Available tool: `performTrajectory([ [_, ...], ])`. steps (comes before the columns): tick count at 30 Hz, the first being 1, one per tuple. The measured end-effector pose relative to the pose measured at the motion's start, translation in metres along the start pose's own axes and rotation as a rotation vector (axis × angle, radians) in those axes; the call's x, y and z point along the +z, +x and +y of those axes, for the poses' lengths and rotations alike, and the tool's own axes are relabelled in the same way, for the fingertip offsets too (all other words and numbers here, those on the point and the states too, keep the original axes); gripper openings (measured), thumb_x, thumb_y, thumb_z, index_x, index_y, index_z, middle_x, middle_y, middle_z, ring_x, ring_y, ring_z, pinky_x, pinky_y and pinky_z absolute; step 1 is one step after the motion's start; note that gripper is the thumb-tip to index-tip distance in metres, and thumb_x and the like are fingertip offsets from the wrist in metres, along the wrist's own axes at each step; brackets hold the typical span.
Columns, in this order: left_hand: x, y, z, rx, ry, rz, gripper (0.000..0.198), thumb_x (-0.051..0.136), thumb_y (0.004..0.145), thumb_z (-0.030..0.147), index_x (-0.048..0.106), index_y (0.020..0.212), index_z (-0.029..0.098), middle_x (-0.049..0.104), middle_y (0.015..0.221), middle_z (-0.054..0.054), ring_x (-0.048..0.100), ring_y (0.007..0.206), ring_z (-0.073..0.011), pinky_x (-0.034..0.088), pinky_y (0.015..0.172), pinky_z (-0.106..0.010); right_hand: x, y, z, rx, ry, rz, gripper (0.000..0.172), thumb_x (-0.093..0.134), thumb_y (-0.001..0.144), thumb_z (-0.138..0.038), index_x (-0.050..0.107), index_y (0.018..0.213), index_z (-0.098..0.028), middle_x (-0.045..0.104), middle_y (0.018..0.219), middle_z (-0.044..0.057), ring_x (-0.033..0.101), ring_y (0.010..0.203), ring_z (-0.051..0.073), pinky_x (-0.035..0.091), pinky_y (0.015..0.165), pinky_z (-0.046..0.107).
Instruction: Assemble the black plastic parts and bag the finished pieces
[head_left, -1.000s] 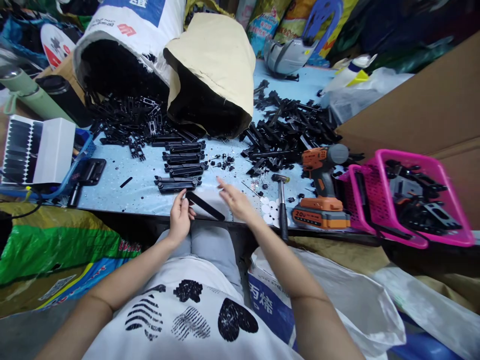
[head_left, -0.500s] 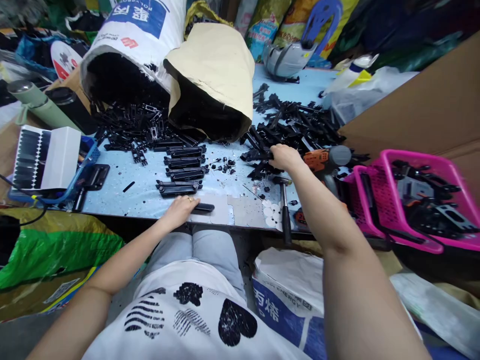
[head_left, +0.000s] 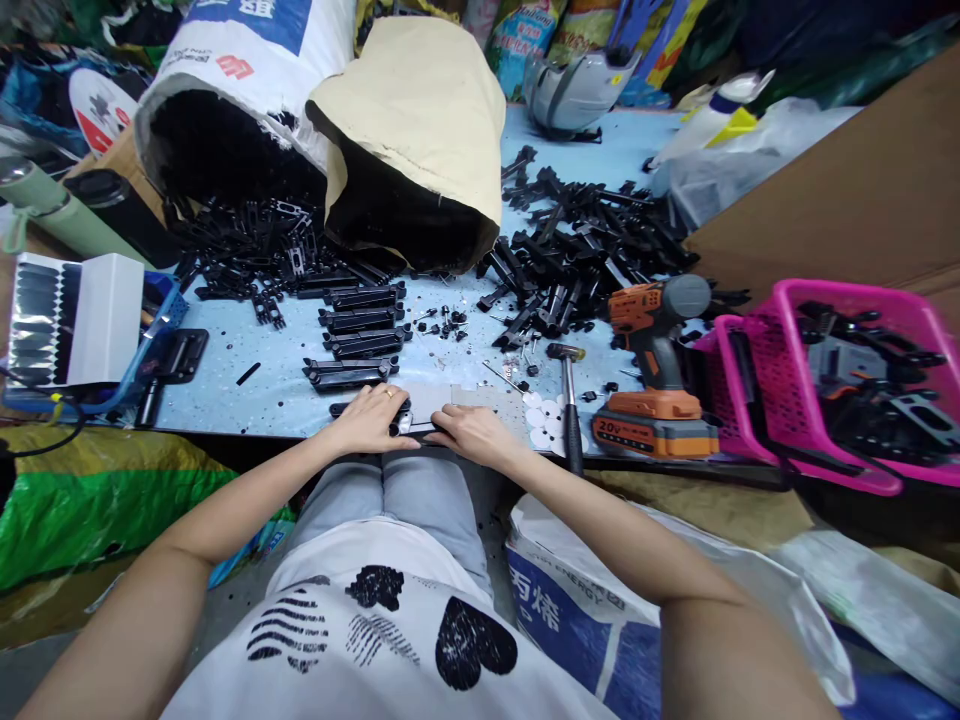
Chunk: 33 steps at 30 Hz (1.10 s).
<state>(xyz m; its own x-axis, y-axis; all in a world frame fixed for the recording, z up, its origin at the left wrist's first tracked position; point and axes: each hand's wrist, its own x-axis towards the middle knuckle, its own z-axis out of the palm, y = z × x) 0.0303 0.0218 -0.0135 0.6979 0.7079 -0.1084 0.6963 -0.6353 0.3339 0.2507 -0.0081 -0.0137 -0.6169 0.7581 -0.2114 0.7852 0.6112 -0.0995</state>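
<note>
My left hand point(head_left: 367, 418) is closed over a long black plastic part point(head_left: 340, 409) at the table's front edge. Its thumb points right, towards a dark end of the part. My right hand point(head_left: 474, 434) pinches a thin black plastic piece point(head_left: 426, 429) close beside it; the fingers hide most of this piece. Just beyond my left hand, several assembled black parts point(head_left: 351, 373) lie in a stacked row. Under and between the hands is a grey sheet point(head_left: 487, 402) on the table. To the right, a hammer point(head_left: 570, 400) lies with its handle over the edge.
An orange cordless drill point(head_left: 649, 370) stands at the right, beside pink baskets point(head_left: 784, 370). Heaps of black parts point(head_left: 592, 240) lie behind, around a beige sack point(head_left: 427, 120) and a white sack point(head_left: 232, 70). A blue basket point(head_left: 161, 330) sits at the left; small pins point(head_left: 448, 322) are scattered mid-table.
My right hand has come back from the right-hand heap to the front edge with a black piece, beside my left hand. My left hand now covers the black part more fully.
</note>
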Motion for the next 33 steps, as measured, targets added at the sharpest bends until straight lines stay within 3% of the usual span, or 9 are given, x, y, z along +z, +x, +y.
performTrajectory([
  [2,0.004,-0.001,-0.001,-0.010,0.001,0.062,0.069,0.055,0.071,0.070,0.048,0.115,0.016,0.058,0.107,-0.013,0.054,0.099,-0.0284,0.040,0.085,-0.039,-0.004,-0.001,-0.003,0.029,-0.038,0.059,0.041,0.031,0.095,-0.051,0.057,0.098,-0.019,0.062,0.092,0.009,0.059,0.078,0.019,0.030,0.058,0.028],
  [9,0.017,-0.010,-0.009,0.010,-0.051,0.209,0.043,0.056,0.080,0.053,0.051,0.106,0.019,0.062,0.096,-0.008,0.061,0.088,-0.0230,0.044,0.075,-0.031,-0.022,-0.004,-0.019,0.020,-0.139,0.180,0.035,0.033,0.097,-0.042,0.058,0.100,-0.018,0.062,0.090,0.011,0.056,0.079,0.021,0.029,0.062,0.031],
  [15,0.009,-0.002,0.002,0.030,-0.047,0.120,0.054,0.055,0.078,0.062,0.052,0.109,0.017,0.063,0.099,-0.010,0.059,0.093,-0.0249,0.045,0.078,-0.033,-0.012,-0.004,0.009,-0.072,-0.043,0.206,0.039,0.034,0.096,-0.047,0.060,0.096,-0.018,0.062,0.085,0.008,0.056,0.077,0.018,0.031,0.065,0.029],
  [17,0.000,0.021,0.007,0.099,-0.015,0.116,0.058,0.052,0.081,0.059,0.048,0.119,0.015,0.059,0.113,-0.013,0.053,0.108,-0.0270,0.041,0.089,-0.037,-0.001,-0.008,0.022,-0.063,0.024,0.251,0.037,0.038,0.094,-0.047,0.061,0.096,-0.018,0.062,0.088,0.008,0.056,0.081,0.018,0.034,0.068,0.028],
  [19,-0.010,0.057,0.007,0.081,0.026,0.139,0.048,0.045,0.090,0.045,0.043,0.127,0.015,0.052,0.125,-0.014,0.045,0.118,-0.0270,0.036,0.097,-0.040,0.011,-0.015,0.030,-0.025,0.077,0.300,0.036,0.042,0.093,-0.047,0.062,0.098,-0.017,0.062,0.092,0.008,0.056,0.086,0.019,0.036,0.071,0.029],
  [22,-0.020,0.122,0.000,-0.108,0.084,0.103,0.033,0.039,0.090,0.015,0.051,0.120,0.012,0.056,0.117,-0.015,0.046,0.114,-0.0262,0.036,0.095,-0.040,0.022,-0.026,0.033,0.026,0.138,0.317,0.036,0.046,0.091,-0.049,0.062,0.097,-0.018,0.063,0.093,0.009,0.056,0.089,0.020,0.038,0.075,0.031],
  [25,-0.021,0.173,-0.009,-0.188,0.121,0.094,0.034,0.040,0.083,0.004,0.056,0.113,0.009,0.058,0.111,-0.017,0.047,0.112,-0.0275,0.036,0.095,-0.042,0.022,-0.031,0.038,0.098,0.219,0.351,0.035,0.044,0.092,-0.047,0.061,0.103,-0.018,0.064,0.097,0.009,0.056,0.093,0.021,0.041,0.079,0.032],
  [29,-0.017,0.205,-0.020,-0.287,0.117,0.171,0.042,0.033,0.085,0.002,0.050,0.123,0.010,0.051,0.123,-0.018,0.044,0.117,-0.0288,0.037,0.094,-0.044,0.009,-0.008,0.067,0.307,0.252,0.494,0.033,0.036,0.096,-0.036,0.059,0.111,-0.019,0.062,0.102,0.011,0.054,0.097,0.024,0.042,0.083,0.035],
  [33,-0.019,0.215,-0.032,-0.379,0.103,0.109,0.032,0.040,0.083,0.001,0.061,0.108,0.006,0.055,0.113,-0.020,0.051,0.108,-0.0271,0.041,0.090,-0.037,-0.006,0.052,0.107,0.445,0.162,0.470,0.034,0.034,0.094,-0.025,0.056,0.119,-0.017,0.059,0.111,0.013,0.049,0.106,0.026,0.040,0.087,0.035],
])
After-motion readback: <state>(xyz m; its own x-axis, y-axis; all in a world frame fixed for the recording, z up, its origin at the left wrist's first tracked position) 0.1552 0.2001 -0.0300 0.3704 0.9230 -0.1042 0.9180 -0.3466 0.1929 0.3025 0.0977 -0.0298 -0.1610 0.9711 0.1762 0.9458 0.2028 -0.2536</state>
